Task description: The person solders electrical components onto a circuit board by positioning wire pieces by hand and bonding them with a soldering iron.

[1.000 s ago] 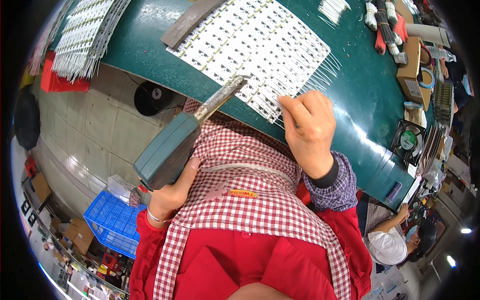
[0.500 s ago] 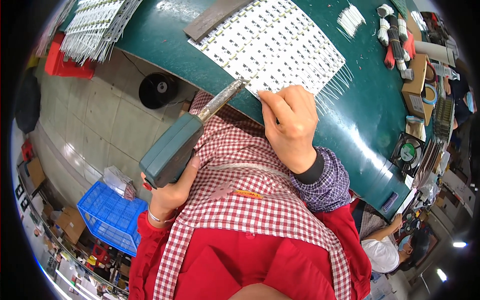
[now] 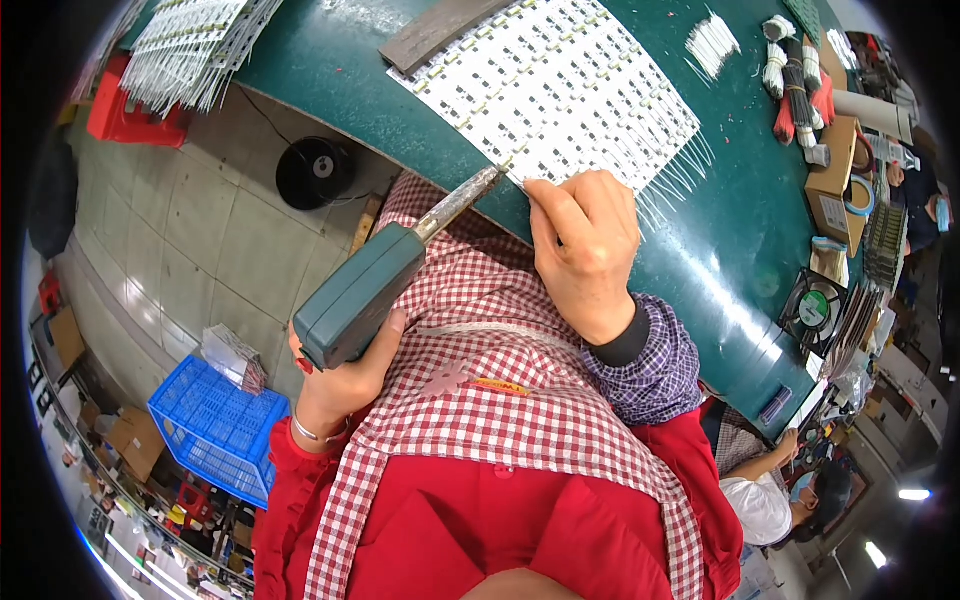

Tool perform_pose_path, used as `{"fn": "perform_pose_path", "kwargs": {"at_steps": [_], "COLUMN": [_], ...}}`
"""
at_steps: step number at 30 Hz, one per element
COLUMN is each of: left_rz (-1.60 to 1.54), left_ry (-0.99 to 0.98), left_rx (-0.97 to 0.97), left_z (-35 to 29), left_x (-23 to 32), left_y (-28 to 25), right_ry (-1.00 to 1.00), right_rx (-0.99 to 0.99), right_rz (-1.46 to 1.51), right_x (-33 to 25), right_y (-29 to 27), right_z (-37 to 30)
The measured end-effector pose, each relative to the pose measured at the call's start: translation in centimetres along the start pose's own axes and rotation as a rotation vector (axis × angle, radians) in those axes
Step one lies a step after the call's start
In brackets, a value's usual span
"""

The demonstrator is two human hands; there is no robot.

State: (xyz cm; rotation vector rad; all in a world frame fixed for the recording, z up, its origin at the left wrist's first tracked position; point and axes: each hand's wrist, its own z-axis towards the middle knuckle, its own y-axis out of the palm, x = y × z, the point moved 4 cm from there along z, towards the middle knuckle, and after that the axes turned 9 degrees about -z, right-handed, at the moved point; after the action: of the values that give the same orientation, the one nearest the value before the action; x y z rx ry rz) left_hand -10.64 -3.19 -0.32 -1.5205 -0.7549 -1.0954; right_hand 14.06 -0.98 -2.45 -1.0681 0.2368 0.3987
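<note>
My left hand (image 3: 352,388) is wrapped round the handle of a dark green soldering gun (image 3: 362,295). Its metal barrel slants up to the right, the tip by the near corner of a white circuit board panel (image 3: 560,110). Rows of small dark and yellowish parts cover this panel, and thin white wires stick out along its right edge. My right hand (image 3: 590,250) rests at the panel's near edge, thumb and forefinger pinched together close to the tip. Whatever lies between those fingers is too small to make out.
A dark flat bar (image 3: 440,38) lies on the panel's far-left edge. Loose white wires (image 3: 712,46) and wire bundles (image 3: 795,85) lie on the green table (image 3: 690,275). A small fan (image 3: 812,305) stands at right. Wired panels (image 3: 195,45) sit upper left above a red stool (image 3: 125,115).
The soldering gun has shifted slightly to the right, its tip drawing a little nearer my right fingers. My right hand keeps its pinch at almost the same place.
</note>
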Motion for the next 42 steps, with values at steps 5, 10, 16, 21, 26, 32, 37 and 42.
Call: {"fn": "perform_pose_path", "kwargs": {"at_steps": [5,10,16,21,26,32,37,42], "left_rz": [-0.036,0.018,0.168,0.075,-0.031,-0.038,-0.011,0.041], "left_ry": [-0.039,0.034,0.171,0.112,-0.026,0.003,-0.048,0.046], "left_rx": [0.012,-0.001,-0.048,-0.023,0.018,0.030,-0.071,0.007], "left_z": [-0.2,0.1,0.2,0.1,-0.7,-0.5,-0.9,-0.2], "left_x": [0.2,0.3,0.5,0.4,-0.1,0.0,0.0,0.3], "left_y": [-0.3,0.0,-0.1,-0.2,-0.4,-0.3,-0.8,-0.3], "right_ry": [0.001,0.000,-0.005,-0.011,-0.013,0.009,0.079,0.063], "right_rx": [0.006,0.001,0.008,0.013,0.015,-0.012,0.023,0.005], "right_rz": [-0.007,-0.014,-0.031,-0.041,-0.049,-0.063,0.013,0.021], "right_x": [-0.3,-0.5,-0.7,-0.8,-0.8,-0.8,-0.9,-0.3], "right_y": [0.0,0.0,0.0,0.1,0.1,0.0,-0.7,0.0], "right_z": [0.2,0.2,0.2,0.2,0.3,0.3,0.8,1.2]}}
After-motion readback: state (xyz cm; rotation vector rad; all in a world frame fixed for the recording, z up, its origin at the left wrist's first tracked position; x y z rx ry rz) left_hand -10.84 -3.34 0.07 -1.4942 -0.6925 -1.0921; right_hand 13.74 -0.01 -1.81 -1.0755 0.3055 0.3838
